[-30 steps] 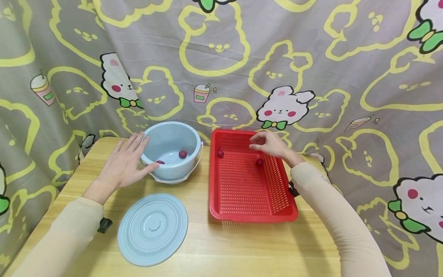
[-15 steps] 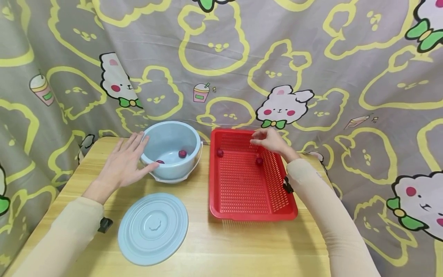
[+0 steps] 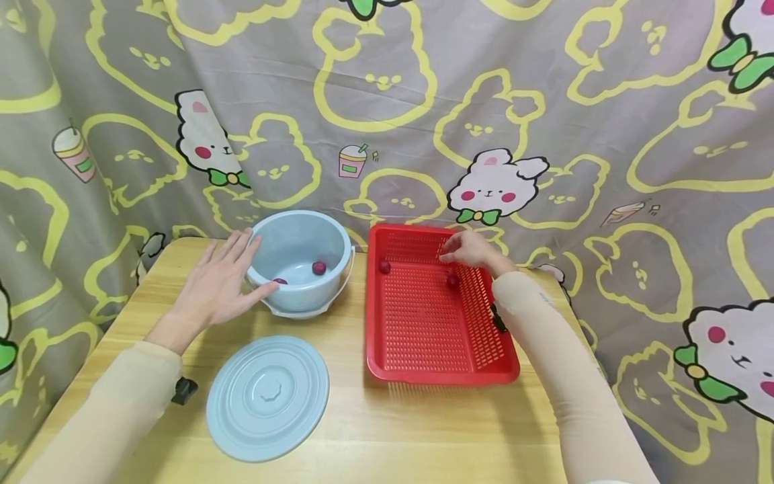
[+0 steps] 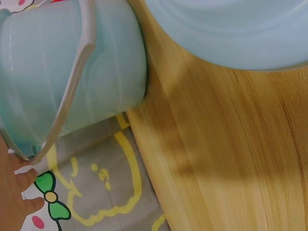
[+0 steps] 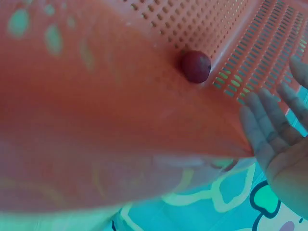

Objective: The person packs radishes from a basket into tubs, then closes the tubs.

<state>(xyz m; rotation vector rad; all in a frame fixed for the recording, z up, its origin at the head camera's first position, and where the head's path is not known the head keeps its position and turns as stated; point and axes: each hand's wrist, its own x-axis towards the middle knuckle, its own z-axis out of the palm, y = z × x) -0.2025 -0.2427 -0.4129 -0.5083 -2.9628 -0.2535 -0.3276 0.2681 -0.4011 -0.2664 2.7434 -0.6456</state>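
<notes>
My left hand (image 3: 214, 286) lies with straight, spread fingers against the left rim of a light blue bucket (image 3: 302, 302); the left wrist view also has the fingers at the rim beside the handle (image 4: 72, 91). Inside the bucket are two dark red, plum-like fruits, one in full sight (image 3: 318, 268) and one half hidden by the rim (image 3: 281, 281). My right hand (image 3: 474, 251) hovers over the far right corner of a red basket (image 3: 417, 323), fingers loosely bent and holding nothing. Just below it sits one fruit (image 5: 196, 66); another fruit (image 3: 384, 267) rests by the basket's left wall.
A round light blue lid (image 3: 268, 398) lies on the wooden table (image 3: 387, 437) in front of the bucket. Behind the table hangs a grey patterned curtain (image 3: 272, 87). The basket has raised, perforated walls, and the bucket's white handle (image 3: 347, 279) hangs down its front.
My right hand has shifted slightly down over the basket corner, nearer the fruit there, and its forearm has swung left. The left hand, bucket and lid stay put.
</notes>
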